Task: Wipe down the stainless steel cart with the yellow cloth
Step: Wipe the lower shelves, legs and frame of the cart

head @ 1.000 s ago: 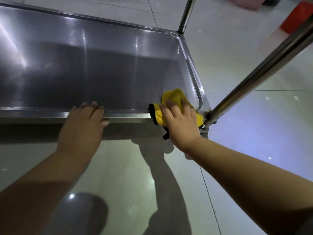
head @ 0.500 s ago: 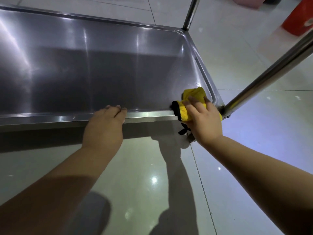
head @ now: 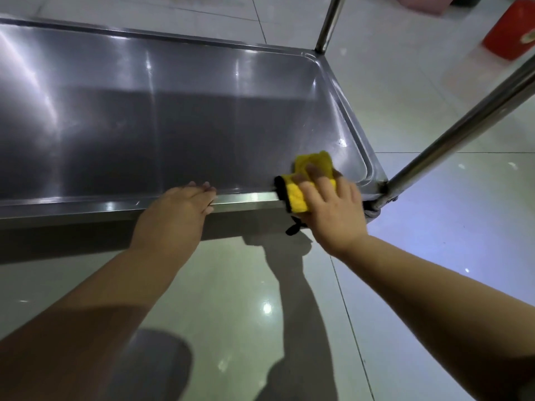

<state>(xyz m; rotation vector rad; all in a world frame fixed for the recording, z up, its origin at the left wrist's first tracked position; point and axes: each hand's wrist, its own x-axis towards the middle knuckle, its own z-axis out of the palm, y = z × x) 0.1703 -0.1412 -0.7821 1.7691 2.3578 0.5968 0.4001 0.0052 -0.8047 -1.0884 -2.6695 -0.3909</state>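
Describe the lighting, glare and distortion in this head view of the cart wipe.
Head view: dim, bluish light; bright streaks of glare on the cart shelf and spots on the glossy floor; dark arm shadows below the left hand and the right hand pressing the yellow cloth; wide-angle bending splays the cart post.

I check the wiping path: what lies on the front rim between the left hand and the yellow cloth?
Nothing: in the head view, only bare front rim separates the left hand from the yellow cloth.
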